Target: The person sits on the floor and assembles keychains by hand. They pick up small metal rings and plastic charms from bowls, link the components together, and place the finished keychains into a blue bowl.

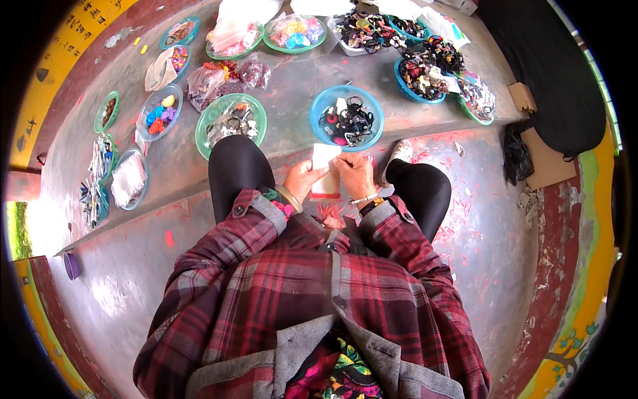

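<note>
Between my knees, both hands hold a small white card. My left hand pinches its left side, with the thumb pointing right across its lower part. My right hand is closed at its right edge, thumb and forefinger together. Whether those right fingers also grip something smaller is too fine to make out. Below the card, between the hands, shows a pale piece with a red lower edge. Just beyond my hands stands a blue basket of black hair ties, with a green basket of small mixed pieces to its left.
More baskets stand along the grey ledge, including a blue bowl of coloured pieces and several piles of dark hair ties. Clear bags lie at the left. Red scraps litter the floor. Cardboard lies at right.
</note>
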Available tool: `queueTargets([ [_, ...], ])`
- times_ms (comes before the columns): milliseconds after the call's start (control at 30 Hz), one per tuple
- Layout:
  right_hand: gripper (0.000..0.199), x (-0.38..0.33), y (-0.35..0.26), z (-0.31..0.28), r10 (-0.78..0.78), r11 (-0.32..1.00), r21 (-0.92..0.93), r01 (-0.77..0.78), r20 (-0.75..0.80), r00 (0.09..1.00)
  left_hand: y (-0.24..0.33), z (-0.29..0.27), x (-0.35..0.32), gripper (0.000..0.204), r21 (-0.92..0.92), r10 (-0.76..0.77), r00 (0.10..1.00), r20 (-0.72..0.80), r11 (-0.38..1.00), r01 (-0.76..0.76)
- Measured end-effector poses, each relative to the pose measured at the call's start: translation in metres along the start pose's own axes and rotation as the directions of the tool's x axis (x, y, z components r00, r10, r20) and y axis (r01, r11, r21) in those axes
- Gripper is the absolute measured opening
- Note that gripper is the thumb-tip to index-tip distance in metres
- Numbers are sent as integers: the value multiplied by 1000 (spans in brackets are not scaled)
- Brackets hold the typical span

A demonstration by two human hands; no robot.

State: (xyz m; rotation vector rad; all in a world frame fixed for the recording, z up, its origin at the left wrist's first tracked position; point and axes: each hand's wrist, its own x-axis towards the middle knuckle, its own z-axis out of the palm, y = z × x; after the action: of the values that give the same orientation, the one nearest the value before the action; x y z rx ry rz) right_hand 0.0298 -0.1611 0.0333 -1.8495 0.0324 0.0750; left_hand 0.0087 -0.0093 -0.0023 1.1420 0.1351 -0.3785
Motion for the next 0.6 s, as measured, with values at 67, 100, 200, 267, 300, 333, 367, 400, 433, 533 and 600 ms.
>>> queueTargets([
  [67,15,-1,-7,-2,58,997,46,-60,39,998,-2,-1,1,19,-3,10,1000,11,1000,-10],
  [100,14,0,-2,-1,23,997,69,-25,39,999,-3,-1,1,19,-24,0,1000,10,1000,0],
  [200,12,3,13,0,-114,993,11,114,45,992,1,3,1,19,-73,-25,1000,7,997,25],
  [267,10,3,4,-2,-236,949,-191,252,100,967,2,2,0,19,-97,-36,999,-14,995,34],
  [300,11,2,-2,-4,-343,881,-294,371,145,928,2,1,1,19,-106,-63,998,3,992,63],
  [333,11,1,-13,-6,-438,787,-385,482,202,876,3,0,1,19,-115,-91,996,19,989,93],
  [367,11,0,-17,-7,-520,669,-463,581,267,811,4,0,0,19,-123,-118,992,36,985,122],
  [400,11,-1,-16,-6,-481,737,-421,529,225,848,5,0,-2,19,-102,-128,990,55,986,133],
  [433,11,-2,-14,-6,-437,797,-376,472,180,881,12,3,-4,19,-77,-138,987,79,987,144],
  [533,11,-1,-8,-6,-285,920,-249,303,106,953,14,8,-4,20,-74,-126,983,136,988,137],
  [600,12,1,-3,-6,-179,969,-160,190,79,981,14,8,-4,21,-102,-110,981,162,987,127],
])
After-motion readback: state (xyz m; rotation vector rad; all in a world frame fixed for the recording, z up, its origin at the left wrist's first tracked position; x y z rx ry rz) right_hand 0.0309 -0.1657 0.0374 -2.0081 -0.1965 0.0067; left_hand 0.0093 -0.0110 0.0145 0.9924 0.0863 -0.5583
